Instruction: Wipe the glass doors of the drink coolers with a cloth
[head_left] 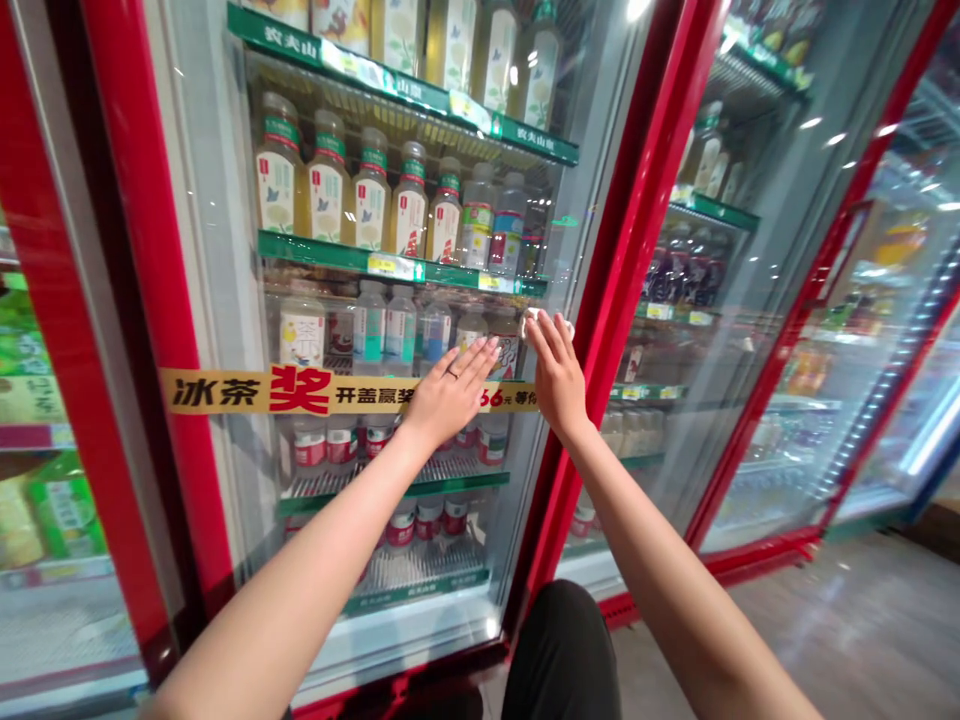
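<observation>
A glass cooler door (225, 300) in a red frame stands in front of me. My left hand (452, 392) lies flat on the glass with its fingers stretched out, over a yellow strip (225, 391) with dark and red lettering. A ring is on one finger. To its right, near the door's right frame, my right hand (559, 375) presses a crumpled white cloth (568, 328) against the glass. Much of the cloth is hidden under the fingers; it could also be a tissue.
Behind the glass, bottles (326, 190) and small red-labelled jars (309, 443) stand on green-edged shelves (322, 252). More red-framed coolers (716, 520) line the right side, above a grey floor (862, 620). My dark-clothed knee (566, 650) is below, close to the door.
</observation>
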